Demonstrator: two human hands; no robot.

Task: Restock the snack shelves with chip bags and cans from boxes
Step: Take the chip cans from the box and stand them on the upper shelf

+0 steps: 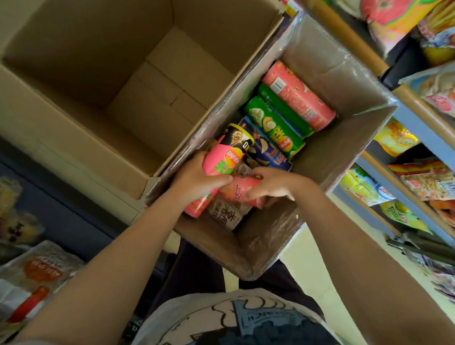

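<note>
An open cardboard box [348,147] on the floor holds several chip cans lying on their sides: pink [300,97], green [274,127], blue [266,149], black [238,138] and beige [225,214]. My left hand [198,178] grips a bright pink can [220,163] at the box's near end. Beside it, my right hand [271,184] curls its fingers over a paler pink can [240,193]. Both hands are inside the box, almost touching.
A larger empty cardboard box [123,80] stands to the left. Snack shelves [416,121] with chip bags [434,182] rise on the right. More bagged snacks [36,269] sit on low shelves at the left. Pale floor shows between.
</note>
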